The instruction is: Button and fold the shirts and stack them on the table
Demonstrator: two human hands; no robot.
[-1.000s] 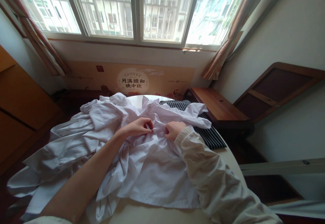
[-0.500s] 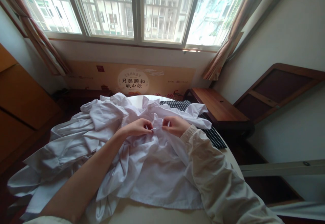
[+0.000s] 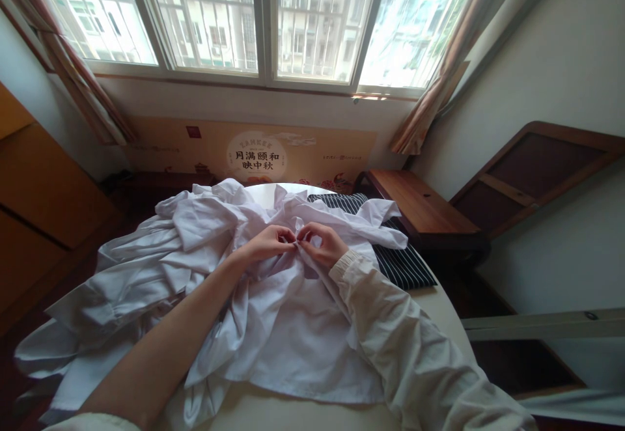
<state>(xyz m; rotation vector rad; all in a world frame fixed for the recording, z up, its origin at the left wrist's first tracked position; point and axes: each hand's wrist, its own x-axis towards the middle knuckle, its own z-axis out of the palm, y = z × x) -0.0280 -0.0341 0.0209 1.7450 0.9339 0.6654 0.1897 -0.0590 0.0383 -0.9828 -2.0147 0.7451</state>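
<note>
A rumpled white garment (image 3: 312,346), ruffled along its left part, is spread over a pale round-edged table (image 3: 454,320). Near its middle, my left hand (image 3: 271,242) pinches the cloth between thumb and fingers. Right beside it, my right hand (image 3: 322,242) pinches the same spot, the fingertips of both hands meeting. A small fold of cloth stands up between them. Whether a button sits under the fingertips is too small to tell. Under the garment's right side lies a black cloth with white stripes (image 3: 407,265).
Behind the table stands a wooden side table (image 3: 424,203) to the right. A tan printed board (image 3: 195,144) with Chinese characters leans below the barred window (image 3: 312,27). An orange-brown cabinet (image 3: 43,196) is at left, and a dark wood-framed panel (image 3: 537,170) at right.
My right hand has moved left until its fingertips meet those of my left hand at the cloth. The garment's right part has been drawn slightly inward.
</note>
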